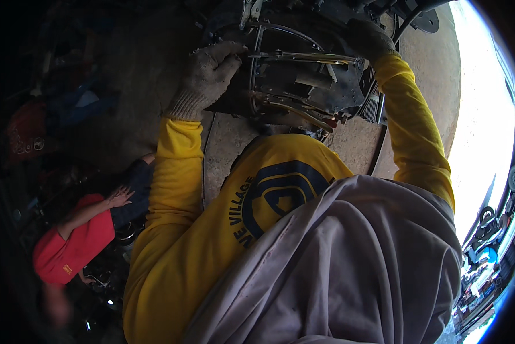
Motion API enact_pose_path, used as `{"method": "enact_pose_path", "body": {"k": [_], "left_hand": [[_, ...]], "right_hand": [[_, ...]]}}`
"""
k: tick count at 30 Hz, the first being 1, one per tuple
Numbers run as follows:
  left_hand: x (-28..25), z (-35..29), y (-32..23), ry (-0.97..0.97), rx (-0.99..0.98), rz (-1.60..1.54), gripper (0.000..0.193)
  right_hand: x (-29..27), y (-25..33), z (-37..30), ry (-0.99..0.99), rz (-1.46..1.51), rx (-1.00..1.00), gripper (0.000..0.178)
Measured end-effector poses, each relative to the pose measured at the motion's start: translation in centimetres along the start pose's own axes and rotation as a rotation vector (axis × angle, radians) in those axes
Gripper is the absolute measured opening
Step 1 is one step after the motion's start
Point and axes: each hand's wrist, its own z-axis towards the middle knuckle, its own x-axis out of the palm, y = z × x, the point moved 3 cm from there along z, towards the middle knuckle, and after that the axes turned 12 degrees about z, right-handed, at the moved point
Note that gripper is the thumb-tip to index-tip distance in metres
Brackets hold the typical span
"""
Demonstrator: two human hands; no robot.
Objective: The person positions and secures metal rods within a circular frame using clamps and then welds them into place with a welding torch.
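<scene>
A dark metal frame assembly point(303, 77) with curved rails and thin cross bars lies in front of me, over the floor. My left hand point(209, 71), in a grey knitted glove, is at its left side. The fingers are curled, with the thumb and fingertips close to the end of a cross bar point(303, 57). Whatever they grip is too small or hidden to name. At the far right of the assembly is my right hand point(372, 40), in a similar glove. It is in shadow against dark parts, and its fingers do not show clearly.
To the left, a person in a red shirt point(77, 241) is low down beside dark machine parts point(126, 232). A bundle of dark bristles or wires point(371, 108) hangs at the assembly's right. Bright daylight fills the right side, with parked vehicles point(492, 252) beyond. A grey cloth point(349, 258) drapes over my yellow top.
</scene>
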Motion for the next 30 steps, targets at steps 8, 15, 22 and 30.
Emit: {"method": "enact_pose_path", "body": {"k": [8,15,22,30], "left_hand": [[1.0,-0.3,-0.7,-0.141,0.021,0.052,0.017],[1.2,-0.3,-1.9,-0.241,0.311,0.395,0.024],[1.6,-0.7,-2.6,-0.296,0.158,0.417,0.018],[1.9,-0.5,-2.0,-0.293,0.073,0.332,0.022]], "right_hand": [[0.6,0.4,0.0,0.089,0.309,-0.009,0.023],[2.5,0.3,-0.2,0.123,0.286,-0.079,0.033],[-1.6,3.8,-2.9,0.123,0.371,0.088,0.041],[-0.5,3.3,-3.0,0.029,0.352,0.095,0.037]]}}
